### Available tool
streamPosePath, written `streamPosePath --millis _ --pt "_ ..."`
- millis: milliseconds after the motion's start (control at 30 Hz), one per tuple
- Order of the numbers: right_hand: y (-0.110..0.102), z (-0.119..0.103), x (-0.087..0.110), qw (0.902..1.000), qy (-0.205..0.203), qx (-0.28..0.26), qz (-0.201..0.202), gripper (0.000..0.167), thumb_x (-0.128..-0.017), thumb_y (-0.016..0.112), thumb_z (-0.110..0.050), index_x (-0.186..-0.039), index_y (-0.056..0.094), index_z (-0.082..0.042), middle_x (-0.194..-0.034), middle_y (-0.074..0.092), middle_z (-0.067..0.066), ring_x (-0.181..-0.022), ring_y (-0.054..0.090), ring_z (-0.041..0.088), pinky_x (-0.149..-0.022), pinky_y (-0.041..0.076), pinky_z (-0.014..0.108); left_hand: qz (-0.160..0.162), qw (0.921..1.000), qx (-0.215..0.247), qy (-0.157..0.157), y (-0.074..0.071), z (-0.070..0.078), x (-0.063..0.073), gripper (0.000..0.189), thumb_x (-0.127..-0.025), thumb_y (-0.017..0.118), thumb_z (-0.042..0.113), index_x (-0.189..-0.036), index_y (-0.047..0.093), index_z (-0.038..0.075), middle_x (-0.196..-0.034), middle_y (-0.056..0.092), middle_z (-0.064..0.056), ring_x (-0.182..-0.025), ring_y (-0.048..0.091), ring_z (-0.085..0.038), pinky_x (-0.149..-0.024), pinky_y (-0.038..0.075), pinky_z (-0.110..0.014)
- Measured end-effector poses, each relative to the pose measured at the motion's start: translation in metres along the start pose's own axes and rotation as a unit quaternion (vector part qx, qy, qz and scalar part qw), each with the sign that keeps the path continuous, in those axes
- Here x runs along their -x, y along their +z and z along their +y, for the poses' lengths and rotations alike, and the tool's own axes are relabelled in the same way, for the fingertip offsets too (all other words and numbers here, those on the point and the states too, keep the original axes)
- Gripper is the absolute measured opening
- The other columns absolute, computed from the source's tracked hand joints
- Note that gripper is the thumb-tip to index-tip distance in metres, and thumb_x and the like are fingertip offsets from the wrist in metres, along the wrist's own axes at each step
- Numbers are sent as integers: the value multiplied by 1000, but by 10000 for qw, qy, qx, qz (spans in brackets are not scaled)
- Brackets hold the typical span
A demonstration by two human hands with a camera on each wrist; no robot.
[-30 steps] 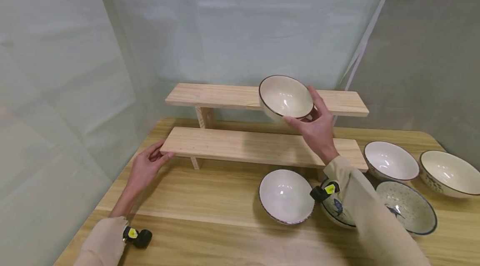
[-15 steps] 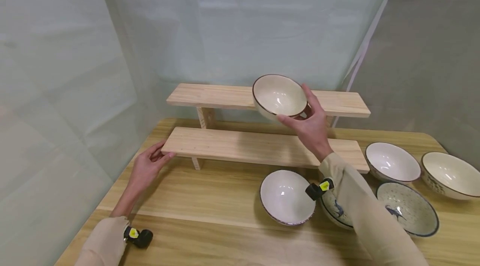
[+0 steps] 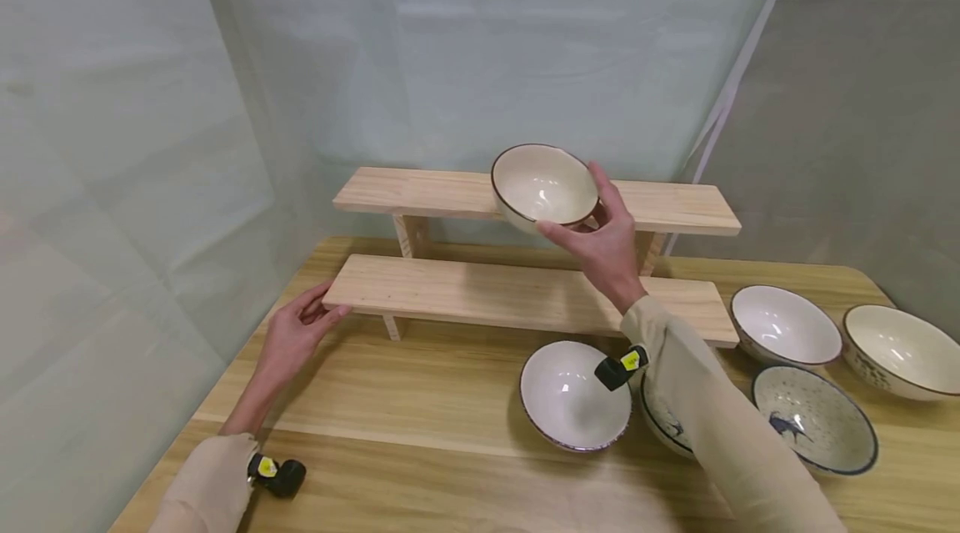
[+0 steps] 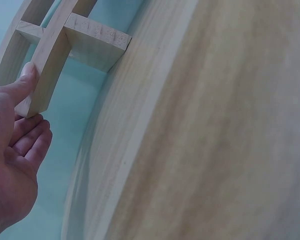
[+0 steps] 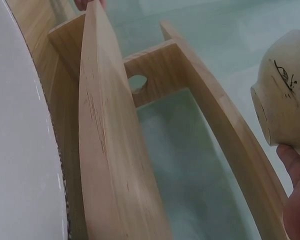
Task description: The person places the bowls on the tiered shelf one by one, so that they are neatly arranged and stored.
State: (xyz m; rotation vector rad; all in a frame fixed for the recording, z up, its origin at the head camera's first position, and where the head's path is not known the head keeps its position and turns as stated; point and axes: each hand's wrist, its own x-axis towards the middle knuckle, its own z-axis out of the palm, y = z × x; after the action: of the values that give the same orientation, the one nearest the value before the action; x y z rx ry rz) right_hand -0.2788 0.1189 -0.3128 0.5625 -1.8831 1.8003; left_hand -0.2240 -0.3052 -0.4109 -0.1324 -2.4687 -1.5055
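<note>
Cream bowl (image 3: 543, 183): drifting left since a moment ago, and now it's upper centre of the frame, tilted, before the upper plank (image 3: 427, 193).
Right hand (image 3: 600, 245): grasping that bowl by its right side, thumb at the near rim, probably to keep the underside free.
Left hand (image 3: 292, 337): unmoved at centre left, pinching the lower plank (image 3: 450, 289) by its end, likely steadying it.
Right wrist view: reveals the foot (image 5: 261, 116) and dark motif (image 5: 285, 79), hidden from the head view, bowl apart from the upper plank.
Left wrist view: exposes fingers (image 4: 35, 142) tucked beneath.
</note>
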Motion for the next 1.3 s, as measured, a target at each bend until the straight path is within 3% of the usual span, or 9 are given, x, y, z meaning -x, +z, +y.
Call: streamPosePath --millis 267,700,967,1200,1300 --pt "7 3 -4 9998 -154 103 21 99 -79 88 -5 -161 33 -2 -154 42 17 -121 59 33 -86 57 23 37 9999 -99 8 1 -1 -1 69 -103 68 25 -154 38 -11 -146 50 -33 -130 52 -46 -85 48 -7" --pt "21 3 -13 9999 -77 48 97 100 -77 89 -4 -160 33 0 -154 42 18 -121 59 31 -87 58 27 45 9999 -98 76 0 -3 -1 68 -103 68 26 -153 39 -11 -145 52 -33 -129 52 -46 -85 48 -8" --pt "35 4 -20 9995 -224 168 114 99 -77 91 -4 -158 34 6 -156 40 20 -124 58 31 -89 57 28 50 9997 -241 75 -4 -6 0 67 -103 68 26 -153 41 -10 -142 55 -31 -121 60 -17 -84 50 -9" --pt "40 5 -23 9992 -216 301 159 99 -78 92 -10 -158 34 5 -153 42 20 -122 59 30 -90 58 30 40 9997 -219 25 -4 -5 1 69 -104 68 27 -153 39 -11 -143 53 -33 -128 55 -41 -84 48 -7" --pt "42 5 -26 9992 -180 315 159 99 -79 92 -13 -158 35 4 -153 42 19 -124 58 30 -92 57 31 30 9998 -207 4 -5 -3 1 70 -104 68 27 -153 38 -12 -144 52 -33 -129 54 -42 -85 47 -7"
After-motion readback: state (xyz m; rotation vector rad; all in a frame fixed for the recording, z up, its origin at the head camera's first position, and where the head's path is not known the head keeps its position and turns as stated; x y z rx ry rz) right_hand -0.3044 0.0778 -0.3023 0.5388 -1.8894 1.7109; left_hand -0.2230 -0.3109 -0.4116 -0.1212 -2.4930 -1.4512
